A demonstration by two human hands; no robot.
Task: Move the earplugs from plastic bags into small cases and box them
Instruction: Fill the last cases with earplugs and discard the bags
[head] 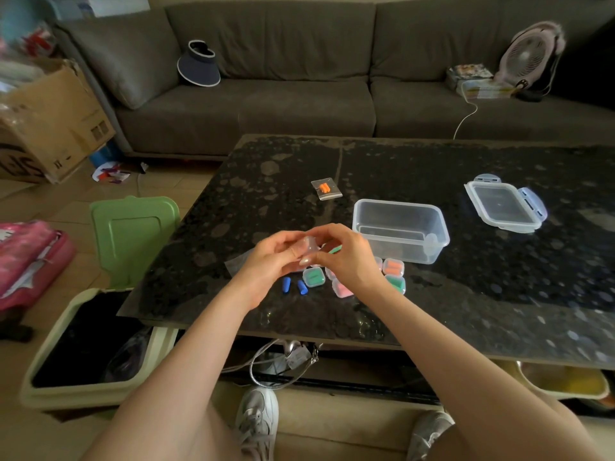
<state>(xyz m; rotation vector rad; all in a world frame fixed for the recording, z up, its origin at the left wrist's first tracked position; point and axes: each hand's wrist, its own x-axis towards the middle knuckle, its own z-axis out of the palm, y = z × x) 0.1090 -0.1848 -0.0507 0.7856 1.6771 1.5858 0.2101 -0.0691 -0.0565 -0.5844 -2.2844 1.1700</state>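
Above the dark table, my left hand (271, 257) and my right hand (346, 257) together hold a small clear case (310, 248), fingers of both curled round it. Two loose blue earplugs (294, 287) lie on the table just below my hands. Beside them sit several small cases: a green-filled one (313, 277), a pink one (342, 289), an orange one (393, 267) and another green one (396, 283). A plastic bag with orange earplugs (326, 188) lies farther back. The clear box (401, 229) stands to the right. An empty plastic bag (237, 262) lies partly under my left hand.
The box's lid (506, 207) lies at the far right of the table (499, 277). An open bin with a green lid (133, 234) stands on the floor at the left. A grey sofa (299, 104) runs behind the table, and a cardboard carton (53, 128) sits far left.
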